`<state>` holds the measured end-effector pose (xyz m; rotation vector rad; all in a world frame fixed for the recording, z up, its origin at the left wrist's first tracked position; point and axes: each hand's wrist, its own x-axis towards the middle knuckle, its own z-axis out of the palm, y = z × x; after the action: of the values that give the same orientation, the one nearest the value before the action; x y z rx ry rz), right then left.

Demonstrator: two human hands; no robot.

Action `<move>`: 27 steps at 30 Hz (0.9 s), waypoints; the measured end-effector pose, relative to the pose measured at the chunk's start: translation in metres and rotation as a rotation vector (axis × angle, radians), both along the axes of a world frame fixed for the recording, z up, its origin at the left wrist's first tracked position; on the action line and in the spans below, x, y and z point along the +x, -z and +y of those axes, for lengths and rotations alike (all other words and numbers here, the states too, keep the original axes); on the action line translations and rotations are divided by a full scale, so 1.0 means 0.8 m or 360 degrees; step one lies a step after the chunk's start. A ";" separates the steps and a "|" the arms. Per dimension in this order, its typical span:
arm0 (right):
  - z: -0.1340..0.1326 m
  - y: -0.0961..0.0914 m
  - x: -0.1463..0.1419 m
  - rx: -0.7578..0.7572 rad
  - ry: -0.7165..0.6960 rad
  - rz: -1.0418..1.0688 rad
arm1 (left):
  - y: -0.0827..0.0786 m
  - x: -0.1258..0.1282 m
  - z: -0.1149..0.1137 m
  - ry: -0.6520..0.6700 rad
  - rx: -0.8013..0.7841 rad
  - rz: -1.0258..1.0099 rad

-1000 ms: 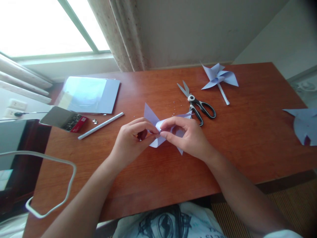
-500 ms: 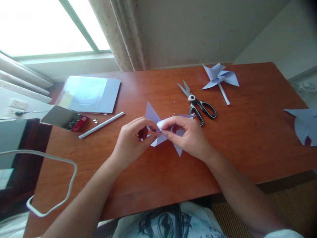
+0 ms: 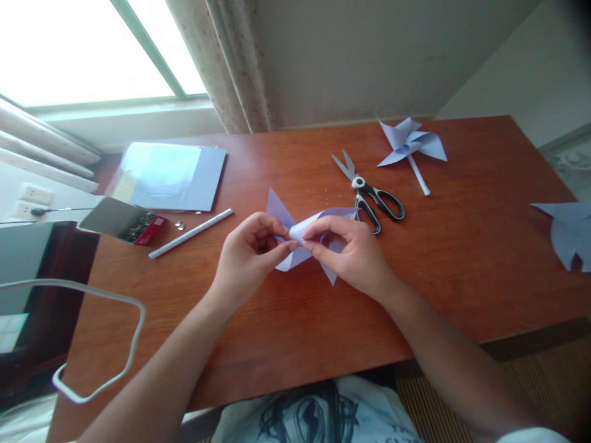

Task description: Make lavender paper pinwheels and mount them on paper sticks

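Note:
Between my hands is a pale lilac paper pinwheel (image 3: 298,231), its blades curled toward the middle and its pointed tips sticking out. My left hand (image 3: 252,249) pinches it near the centre with thumb and fingertips. My right hand (image 3: 348,246) grips the folded paper at the centre from the other side, thumb and forefinger closed on it. Both sets of fingertips almost meet and hide the middle. Just beyond my right hand, scissors (image 3: 364,191) with black and white handles lie with their blades apart. A rolled paper stick (image 3: 191,234) lies to the left of my left hand.
A finished pinwheel on a stick (image 3: 412,147) lies at the back right. Another paper shape (image 3: 570,231) is at the right edge. On the left are a box of metal pins (image 3: 138,226), a plastic-covered paper stack (image 3: 170,175) and a white cable (image 3: 138,326).
Both hands keep their pinch at the pinwheel's centre. My left fingers have shifted slightly, and the paper has moved a little left, with more of its curled blade showing.

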<state>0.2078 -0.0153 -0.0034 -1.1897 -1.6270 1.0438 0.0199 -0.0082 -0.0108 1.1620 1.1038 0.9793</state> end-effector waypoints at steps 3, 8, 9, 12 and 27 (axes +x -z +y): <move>-0.001 0.001 -0.001 0.0014 0.0029 0.0001 | 0.003 0.001 -0.001 0.0012 -0.0029 -0.0058; -0.001 0.001 -0.001 0.0031 0.0030 0.0031 | 0.003 0.001 -0.002 0.0008 -0.0032 -0.0098; -0.001 0.000 -0.001 0.0042 0.0022 0.0030 | 0.004 0.001 -0.002 0.0009 -0.0035 -0.0108; -0.001 0.000 -0.002 0.0103 0.0018 -0.0009 | 0.004 0.002 -0.003 0.0005 -0.0049 -0.0140; -0.005 -0.001 -0.003 0.0161 0.0077 -0.0071 | 0.003 0.006 -0.003 -0.0042 -0.0161 -0.0288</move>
<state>0.2055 -0.0193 -0.0024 -1.1867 -1.6575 0.8999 0.0249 -0.0103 -0.0136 0.9600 1.0134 1.0168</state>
